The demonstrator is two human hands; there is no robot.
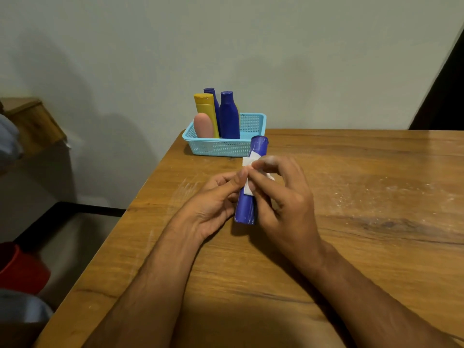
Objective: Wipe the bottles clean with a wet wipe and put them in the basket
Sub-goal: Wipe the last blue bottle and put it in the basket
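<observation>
The left hand (213, 199) and the right hand (281, 197) hold a blue bottle (247, 204) above the wooden table (351, 222), between the two palms and near the table's left edge. The bottle is tilted, with its cap end pointing away from the person toward the basket (224, 144) and its base toward the person. A white wet wipe (248, 167) lies across the middle of the bottle. The left-hand fingers are curled around the left side of the bottle, with the thumb lying against the wipe. The right-hand fingers are bent, and the thumb and forefinger press the wipe onto the bottle; the remaining fingers wrap the bottle's right side. The light-blue mesh basket stands on the far left corner of the table, close to the wall and just beyond the bottle's cap end. Inside it stand four containers, all upright: a yellow bottle (204, 109), a pink bottle (203, 125) in front of it, a dark blue bottle (229, 116) to the right, and a second dark blue bottle (209, 91) behind, mostly hidden. The right part of the basket holds nothing visible. Pale streaks mark the table surface on the right.
</observation>
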